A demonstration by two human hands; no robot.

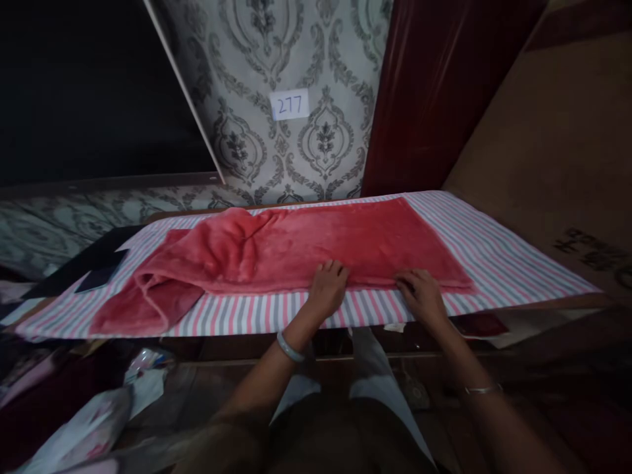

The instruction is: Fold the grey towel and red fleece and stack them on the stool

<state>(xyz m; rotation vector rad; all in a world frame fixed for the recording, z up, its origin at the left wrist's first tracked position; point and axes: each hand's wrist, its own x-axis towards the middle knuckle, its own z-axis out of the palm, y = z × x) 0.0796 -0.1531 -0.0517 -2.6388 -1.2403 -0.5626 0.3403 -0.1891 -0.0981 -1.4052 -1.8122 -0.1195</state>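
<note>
- Under the left hand [328, 289] and right hand [424, 297] lay the red blanket [345, 234], at its near edge; whether either gripped, I could not tell.
- Long axis ran sideways, bunched end nearer the left hand.

The room is dim, and the corners are nearly black. The wallpaper [326, 141] and the striped cloth [276, 313] look lightest — I can't tell where the light comes from. Thin shiny streaks show on the dark red panel [444, 72]. The number card [289, 105] is easy to read, but the black writing [592, 251] is fuzzy. Things near the edges look stretched and smeary.
</note>
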